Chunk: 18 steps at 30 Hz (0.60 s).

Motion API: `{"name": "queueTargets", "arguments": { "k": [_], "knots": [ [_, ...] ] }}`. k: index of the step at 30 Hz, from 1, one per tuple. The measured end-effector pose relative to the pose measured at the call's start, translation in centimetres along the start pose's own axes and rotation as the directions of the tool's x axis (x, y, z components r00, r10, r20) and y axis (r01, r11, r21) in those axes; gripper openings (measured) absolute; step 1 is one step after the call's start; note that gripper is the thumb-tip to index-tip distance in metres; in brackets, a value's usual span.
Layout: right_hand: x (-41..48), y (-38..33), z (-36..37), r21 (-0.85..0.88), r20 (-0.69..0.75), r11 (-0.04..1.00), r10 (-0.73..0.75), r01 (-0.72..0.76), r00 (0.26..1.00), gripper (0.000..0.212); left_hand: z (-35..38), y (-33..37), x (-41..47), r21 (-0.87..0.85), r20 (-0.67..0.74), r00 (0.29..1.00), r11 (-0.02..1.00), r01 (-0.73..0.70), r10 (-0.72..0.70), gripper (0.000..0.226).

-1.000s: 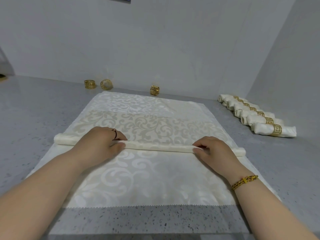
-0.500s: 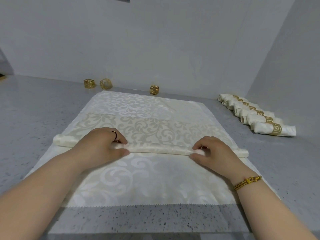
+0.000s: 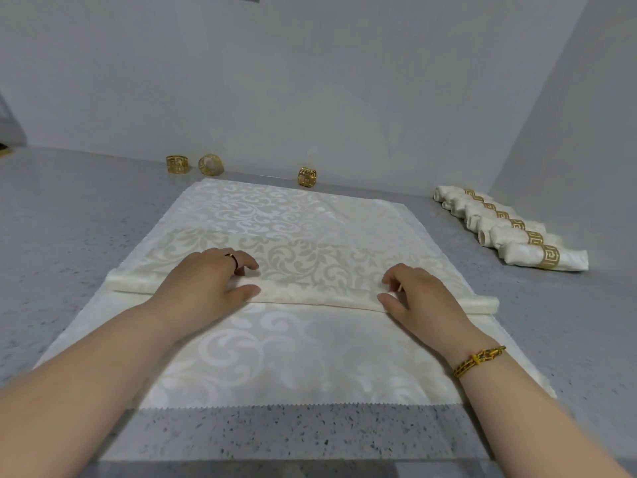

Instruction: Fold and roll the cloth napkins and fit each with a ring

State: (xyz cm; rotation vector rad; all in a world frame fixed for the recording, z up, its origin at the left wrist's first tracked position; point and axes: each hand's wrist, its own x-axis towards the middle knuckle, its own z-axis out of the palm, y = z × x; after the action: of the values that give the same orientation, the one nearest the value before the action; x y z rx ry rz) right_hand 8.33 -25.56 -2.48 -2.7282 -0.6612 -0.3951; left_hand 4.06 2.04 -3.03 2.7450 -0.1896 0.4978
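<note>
A cream damask napkin with a pale scroll pattern lies spread flat on the grey speckled table. Its zigzag-cut near edge lies below both wrists. Across its middle runs a tight roll, sticking out past the outer side of each hand, and a darker-patterned strip of cloth lies just beyond the fingertips.

The left hand grips the roll towards its left end, fingers curled over the top and thumb pressed along the near side; it wears a thin finger band. The right hand holds the roll the same way nearer its right end, with a gold bracelet on that wrist.

Well beyond the hands, at the napkin's far edge, stand three gold napkin rings. Off to the right of the right hand lies a row of finished napkins, each rolled and banded in gold.
</note>
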Motion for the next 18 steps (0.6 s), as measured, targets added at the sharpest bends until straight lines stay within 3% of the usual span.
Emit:
{"name": "queueTargets", "arguments": {
  "k": [3, 5, 9, 14, 15, 17, 18],
  "knots": [
    [-0.05, -0.03, 0.2, 0.039, -0.072, 0.995, -0.093, 0.096, 0.993, 0.007, 0.14, 0.08, 0.04, -0.015, -0.049, 0.995, 0.996, -0.085, 0.084, 0.02],
    [-0.23, 0.03, 0.02, 0.077, -0.055, 0.992, -0.099, 0.103, 0.994, 0.003, -0.11, -0.12, -0.15, -0.049, 0.029, 0.996, 0.995, -0.088, 0.089, 0.017],
    [-0.41, 0.09, -0.18, 0.11, 0.018, 0.989, -0.105, 0.102, 0.994, 0.013, -0.49, -0.38, -0.37, -0.14, 0.169, 0.983, 0.989, -0.054, 0.077, 0.034],
    [-0.12, 0.01, -0.09, 0.069, -0.002, 0.994, -0.082, 0.082, 0.997, 0.011, -0.45, -0.24, -0.05, -0.065, 0.089, 0.994, 0.996, -0.053, 0.059, 0.026],
    [-0.1, 0.02, -0.14, 0.082, -0.011, 0.994, -0.07, 0.071, 0.997, 0.012, -0.5, -0.13, -0.13, -0.088, 0.095, 0.993, 0.994, -0.065, 0.073, 0.028],
    [-0.17, 0.14, -0.13, 0.131, -0.018, 0.991, -0.035, 0.037, 0.999, 0.011, -0.66, -0.15, -0.28, -0.155, 0.133, 0.99, 0.988, -0.029, 0.05, 0.008],
    [-0.2, 0.15, -0.08, 0.161, -0.014, 0.987, -0.012, 0.014, 1.0, 0.01, -0.56, -0.24, -0.37, -0.18, 0.137, 0.99, 0.984, -0.013, 0.038, 0.014]
  ]
}}
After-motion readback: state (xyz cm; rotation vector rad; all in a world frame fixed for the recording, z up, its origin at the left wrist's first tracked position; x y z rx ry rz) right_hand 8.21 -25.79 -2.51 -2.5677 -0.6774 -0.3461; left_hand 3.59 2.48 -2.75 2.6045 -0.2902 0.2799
